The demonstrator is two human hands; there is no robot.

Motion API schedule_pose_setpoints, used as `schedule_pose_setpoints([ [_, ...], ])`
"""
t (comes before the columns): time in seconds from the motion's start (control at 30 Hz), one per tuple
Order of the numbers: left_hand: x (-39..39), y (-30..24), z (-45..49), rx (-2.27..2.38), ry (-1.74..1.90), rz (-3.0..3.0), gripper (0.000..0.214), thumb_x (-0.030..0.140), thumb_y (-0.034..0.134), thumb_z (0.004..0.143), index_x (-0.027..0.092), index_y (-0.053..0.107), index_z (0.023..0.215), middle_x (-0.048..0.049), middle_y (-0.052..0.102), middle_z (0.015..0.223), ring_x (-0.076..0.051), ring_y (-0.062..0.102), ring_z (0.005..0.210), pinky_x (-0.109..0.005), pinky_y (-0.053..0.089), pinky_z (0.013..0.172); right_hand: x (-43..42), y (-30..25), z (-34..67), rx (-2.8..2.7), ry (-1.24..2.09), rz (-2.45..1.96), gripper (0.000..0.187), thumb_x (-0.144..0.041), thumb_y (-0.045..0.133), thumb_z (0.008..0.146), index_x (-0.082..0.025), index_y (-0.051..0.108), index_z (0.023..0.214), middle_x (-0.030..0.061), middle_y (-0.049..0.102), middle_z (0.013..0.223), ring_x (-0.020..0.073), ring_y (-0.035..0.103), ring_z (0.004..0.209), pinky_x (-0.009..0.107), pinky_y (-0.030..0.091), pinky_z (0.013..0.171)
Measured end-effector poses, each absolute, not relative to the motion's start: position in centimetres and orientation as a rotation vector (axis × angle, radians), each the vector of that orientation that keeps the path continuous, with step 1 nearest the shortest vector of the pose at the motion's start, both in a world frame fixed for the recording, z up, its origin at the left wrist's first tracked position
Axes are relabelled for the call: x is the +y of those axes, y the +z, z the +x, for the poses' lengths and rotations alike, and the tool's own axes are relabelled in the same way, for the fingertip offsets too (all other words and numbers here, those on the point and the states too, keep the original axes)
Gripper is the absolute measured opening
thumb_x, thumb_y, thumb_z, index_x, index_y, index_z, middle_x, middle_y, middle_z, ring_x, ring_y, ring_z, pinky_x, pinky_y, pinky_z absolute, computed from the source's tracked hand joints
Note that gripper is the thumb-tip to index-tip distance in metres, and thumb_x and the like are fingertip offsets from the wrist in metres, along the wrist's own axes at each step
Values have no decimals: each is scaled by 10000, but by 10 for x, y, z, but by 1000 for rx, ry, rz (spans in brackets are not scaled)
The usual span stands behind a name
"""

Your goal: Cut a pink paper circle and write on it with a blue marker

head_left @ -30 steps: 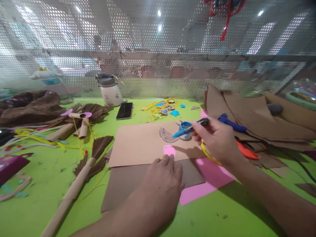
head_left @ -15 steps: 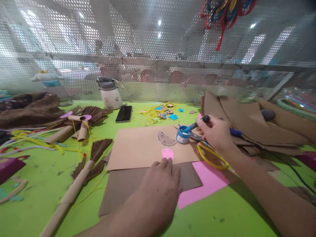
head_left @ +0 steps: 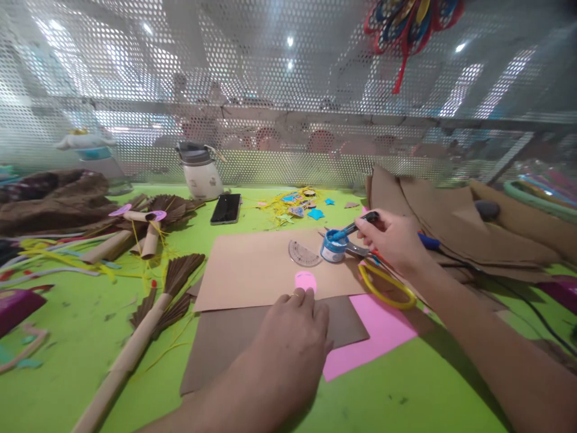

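My right hand (head_left: 394, 240) is closed on a black-handled paintbrush (head_left: 354, 229) with a blue tip. The tip dips into a small pot of blue paint (head_left: 334, 246) standing on a tan cardboard sheet (head_left: 252, 267). My left hand (head_left: 288, 343) lies flat, fingers stretched, pressing on a small pink paper circle (head_left: 305, 280) at the sheet's near edge. A clear protractor (head_left: 303, 254) lies beside the pot. Under the tan sheet are a darker brown sheet (head_left: 216, 346) and a pink sheet (head_left: 378, 334).
Yellow-handled scissors (head_left: 387, 284) lie right of the pot. A black phone (head_left: 226, 208) and a white jar (head_left: 201, 171) stand at the back. Paper-roll palm shapes (head_left: 148, 313) lie left, brown paper piles (head_left: 455, 222) right. A perforated metal screen (head_left: 288, 90) closes the far side.
My right hand has brought the brush down from above the table and put its tip into the blue paint pot. My left hand has stayed on the pink circle.
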State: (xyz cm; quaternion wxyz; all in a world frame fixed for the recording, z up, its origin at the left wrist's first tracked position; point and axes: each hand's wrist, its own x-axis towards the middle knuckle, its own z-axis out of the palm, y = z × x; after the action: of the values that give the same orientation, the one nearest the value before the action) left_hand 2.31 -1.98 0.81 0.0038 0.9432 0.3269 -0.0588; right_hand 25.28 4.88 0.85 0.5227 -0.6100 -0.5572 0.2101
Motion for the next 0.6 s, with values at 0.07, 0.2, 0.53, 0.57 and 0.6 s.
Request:
schedule_pose_setpoints([
  [0.07, -19, 8, 23, 1011, -196, 2943, 288, 290, 466, 970, 110, 617, 1136, -193, 646, 1167, -337, 587, 1096, -469, 499, 895, 42, 16, 251, -1285, 475, -1447, 276, -442, 682, 803, -171, 634, 804, 7, 616, 614, 121, 522, 507, 228, 428, 441],
  [0.2, -19, 7, 22, 1005, -188, 2953, 300, 295, 432, 983, 109, 611, 1134, -202, 640, 1186, -346, 576, 1128, -486, 492, 913, 30, 32, 248, -1195, 414, -1340, 295, -461, 719, 778, -180, 635, 748, 10, 629, 613, 110, 527, 498, 213, 437, 424],
  [0.53, -20, 5, 23, 1008, -160, 2972, 265, 273, 452, 974, 117, 617, 1110, -185, 657, 1125, -341, 590, 1084, -495, 508, 889, 46, 7, 248, -1382, 440, -1441, 291, -465, 650, 822, -174, 640, 814, 24, 658, 656, 136, 553, 525, 247, 457, 472],
  [0.57, -20, 5, 22, 1001, -151, 2979, 267, 278, 455, 971, 114, 618, 1105, -187, 658, 1112, -343, 594, 1069, -495, 512, 877, 49, 2, 248, -1442, 431, -1479, 287, -455, 636, 827, -169, 649, 814, 28, 659, 661, 144, 554, 540, 253, 449, 481],
  [0.6, -20, 4, 22, 996, -141, 2986, 270, 283, 457, 970, 111, 618, 1101, -190, 657, 1105, -345, 595, 1062, -496, 514, 872, 52, -2, 248, -1498, 414, -1520, 287, -448, 626, 829, -164, 657, 805, 30, 655, 660, 151, 555, 558, 259, 442, 495],
])
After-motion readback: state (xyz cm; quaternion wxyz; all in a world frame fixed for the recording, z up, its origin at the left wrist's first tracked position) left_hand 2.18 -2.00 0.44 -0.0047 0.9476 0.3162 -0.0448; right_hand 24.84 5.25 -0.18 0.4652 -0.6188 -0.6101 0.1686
